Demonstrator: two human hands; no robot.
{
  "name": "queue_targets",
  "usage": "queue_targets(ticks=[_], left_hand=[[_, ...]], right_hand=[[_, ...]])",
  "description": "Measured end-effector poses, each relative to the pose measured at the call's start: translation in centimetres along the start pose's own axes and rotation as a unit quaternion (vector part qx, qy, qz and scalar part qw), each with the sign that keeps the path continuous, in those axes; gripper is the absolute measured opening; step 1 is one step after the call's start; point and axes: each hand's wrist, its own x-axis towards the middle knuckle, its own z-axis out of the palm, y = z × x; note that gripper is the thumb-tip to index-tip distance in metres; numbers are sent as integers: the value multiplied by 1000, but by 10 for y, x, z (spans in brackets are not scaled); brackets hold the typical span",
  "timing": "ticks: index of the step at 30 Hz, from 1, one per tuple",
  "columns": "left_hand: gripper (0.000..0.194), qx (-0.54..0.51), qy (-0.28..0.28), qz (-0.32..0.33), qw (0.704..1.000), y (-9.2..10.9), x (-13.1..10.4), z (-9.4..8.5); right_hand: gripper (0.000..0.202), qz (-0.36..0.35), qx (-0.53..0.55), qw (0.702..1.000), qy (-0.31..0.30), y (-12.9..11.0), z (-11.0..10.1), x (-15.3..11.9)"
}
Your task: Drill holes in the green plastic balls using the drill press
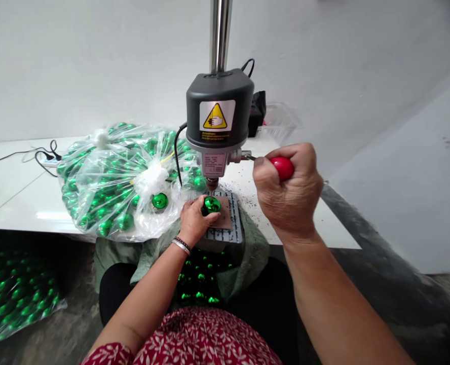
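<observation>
My left hand (195, 219) grips a shiny green ball (212, 204) between thumb and fingers, right under the chuck (212, 184) of a bench drill press (219, 111). The drill tip meets or nearly meets the top of the ball; I cannot tell which. Beneath the ball lies a brown board (224, 219) on the press's grey metal base (237, 230). My right hand (291, 195) is wrapped around the red knob (283, 168) of the press's feed lever, to the right of the drill head.
Clear plastic bags (96, 187) full of green balls lie left on the white table (12, 203). A green sack (253, 253) with more balls hangs over my lap. Another bag (15, 294) stands on the floor. Behind the press are a clear plastic container (282, 119) and, farther left, a power strip (49, 161).
</observation>
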Motion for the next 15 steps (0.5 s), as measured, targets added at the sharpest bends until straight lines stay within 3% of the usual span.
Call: queue_targets(ticks=[15], left_hand=[[53, -9, -3, 7, 1000, 0, -2, -1]], right_hand=[[14, -54, -20, 998, 38, 17, 5, -30]])
